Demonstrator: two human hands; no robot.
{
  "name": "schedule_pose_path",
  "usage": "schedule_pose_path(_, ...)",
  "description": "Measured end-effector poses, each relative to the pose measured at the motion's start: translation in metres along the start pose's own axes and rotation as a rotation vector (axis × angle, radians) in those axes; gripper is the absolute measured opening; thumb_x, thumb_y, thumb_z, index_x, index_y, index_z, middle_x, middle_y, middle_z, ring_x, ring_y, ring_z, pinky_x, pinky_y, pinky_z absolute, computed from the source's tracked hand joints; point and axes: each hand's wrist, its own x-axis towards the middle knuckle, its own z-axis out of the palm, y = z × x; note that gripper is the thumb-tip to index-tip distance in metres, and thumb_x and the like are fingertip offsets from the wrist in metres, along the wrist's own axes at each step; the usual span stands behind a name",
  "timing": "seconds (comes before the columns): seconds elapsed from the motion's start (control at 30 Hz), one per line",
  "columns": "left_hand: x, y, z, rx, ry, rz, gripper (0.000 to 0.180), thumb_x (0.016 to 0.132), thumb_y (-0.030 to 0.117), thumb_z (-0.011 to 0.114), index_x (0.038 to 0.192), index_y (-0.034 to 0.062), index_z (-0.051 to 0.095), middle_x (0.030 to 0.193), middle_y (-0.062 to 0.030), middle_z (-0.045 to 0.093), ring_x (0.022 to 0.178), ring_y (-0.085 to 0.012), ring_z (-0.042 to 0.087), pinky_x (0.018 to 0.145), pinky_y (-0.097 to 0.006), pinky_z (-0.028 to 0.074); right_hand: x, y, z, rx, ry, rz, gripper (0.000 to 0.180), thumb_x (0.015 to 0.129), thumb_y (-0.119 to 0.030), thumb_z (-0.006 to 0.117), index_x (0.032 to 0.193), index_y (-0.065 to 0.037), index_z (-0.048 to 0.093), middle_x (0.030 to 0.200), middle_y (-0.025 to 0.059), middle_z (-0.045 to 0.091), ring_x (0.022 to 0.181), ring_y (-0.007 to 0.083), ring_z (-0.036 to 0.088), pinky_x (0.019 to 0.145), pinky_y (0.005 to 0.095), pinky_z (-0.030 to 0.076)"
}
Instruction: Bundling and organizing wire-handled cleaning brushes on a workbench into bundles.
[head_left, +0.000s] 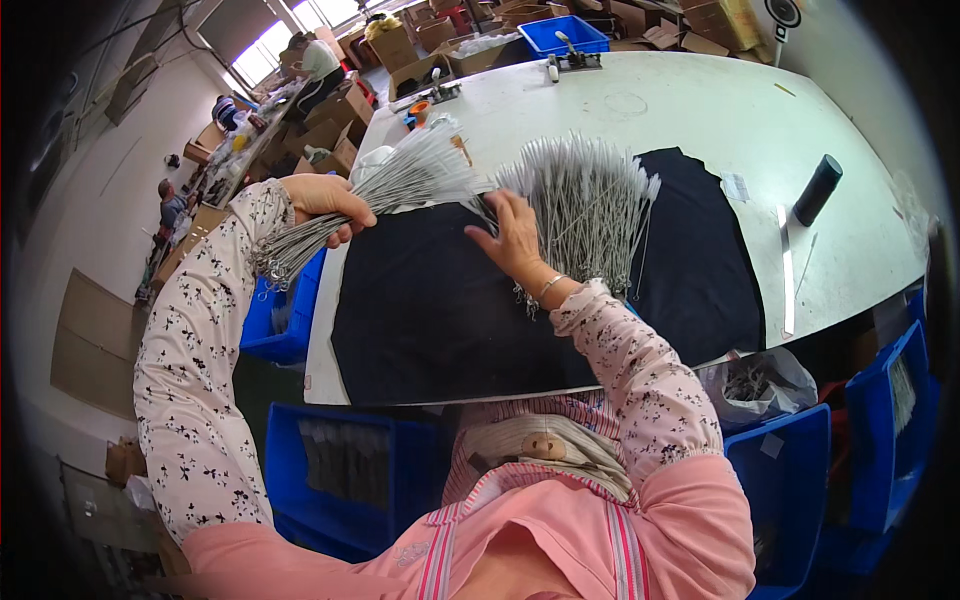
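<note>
My left hand is closed around a thick bundle of thin wire brushes. Their white bristle ends fan out to the right, while the looped wire ends hang past my wrist on the left. My right hand is at the left side of a big heap of the same brushes. Its thumb stands apart from the bent fingers, and a few wires show beside the fingertips. The heap lies on a black cloth, bristles away from me and loops toward me.
The white table carries a dark cylinder, a white strip and metal clamps at its far edge. Blue bins stand below its near edge, beside a plastic bag. Cartons and other people are at the far left.
</note>
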Motion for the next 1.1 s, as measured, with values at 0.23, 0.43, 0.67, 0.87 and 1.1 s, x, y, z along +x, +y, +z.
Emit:
schedule_pose_path(0.23,-0.040,-0.005,0.028,0.024,0.040,0.038,0.020,0.076,0.005,0.065,0.088,-0.0003,0.050,0.066,-0.0047,0.054,0.048,-0.0100,0.054,0.040,-0.023,0.048,-0.002,0.002,0.043,-0.033,-0.228,0.719,0.038,0.085,-0.027,0.055,0.114,-0.003,0.053,0.076,0.0197,0.064,0.071,0.0381,0.062,0.064,0.0461,0.048)
schedule_pose_path(0.43,-0.083,-0.026,0.029,0.285,0.121,0.032,0.030,0.073,0.005,0.067,0.096,-0.0018,0.049,0.064,-0.0035,0.053,0.048,-0.0096,0.053,0.041,-0.023,0.046,-0.016,0.000,0.059,0.047,-0.188,0.456,0.019,0.087,-0.021,0.049,0.099,-0.009,0.059,0.073,0.0204,0.063,0.070,0.0383,0.061,0.063,0.0483,0.048)
schedule_pose_path(0.67,-0.190,-0.056,-0.005,0.010,0.273,0.114,0.029,0.075,0.006,0.065,0.097,0.0001,0.048,0.068,-0.0047,0.053,0.050,-0.0091,0.050,0.042,-0.024,0.046,0.005,0.021,0.053,0.128,-0.308,0.598,0.030,0.084,-0.030,0.059,0.094,-0.002,0.062,0.083,0.0243,0.062,0.083,0.0394,0.060,0.072,0.0439,0.046)
schedule_pose_path(0.87,-0.194,-0.113,0.009,-0.218,0.299,0.224,0.036,0.073,0.004,0.066,0.102,0.0005,0.046,0.070,-0.0047,0.052,0.050,-0.0095,0.050,0.042,-0.023,0.044,0.012,0.036,0.054,-0.013,-0.351,0.742,0.045,0.080,-0.039,0.062,0.098,0.003,0.061,0.088,0.0228,0.064,0.087,0.0360,0.062,0.077,0.0399,0.046)
schedule_pose_path(1.1,-0.128,-0.124,0.030,-0.277,0.197,0.399,0.038,0.070,-0.001,0.065,0.104,-0.0010,0.047,0.072,-0.0056,0.052,0.051,-0.0107,0.051,0.044,-0.025,0.045,0.015,0.163,0.036,-0.338,-0.166,0.464,0.021,0.082,-0.022,0.049,0.076,-0.007,0.061,0.072,0.0164,0.061,0.074,0.0352,0.061,0.068,0.0406,0.048)
